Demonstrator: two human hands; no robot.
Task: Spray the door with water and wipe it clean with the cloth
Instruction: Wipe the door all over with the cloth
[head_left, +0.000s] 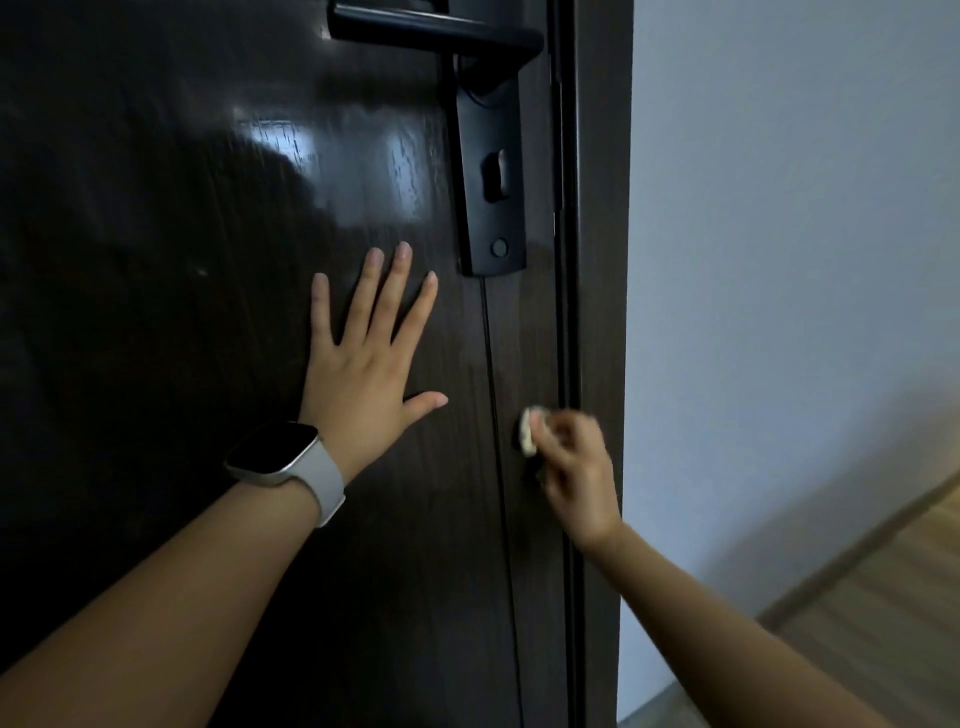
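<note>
head view: dark door (208, 312) fills left and centre of frame.
left hand (363, 374): fingers spread flat on door, centre frame.
right hand (574, 467): pinching pale cloth (529, 431) against door edge, centre right.
progress: wiping underway, likely; no spray bottle visible; remaining area unclear.

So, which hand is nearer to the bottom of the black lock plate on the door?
Left. The left hand lies flat on the door, its fingers reaching almost level with the bottom of the lock plate. The right hand holds the cloth well below it, near the door's edge.
</note>
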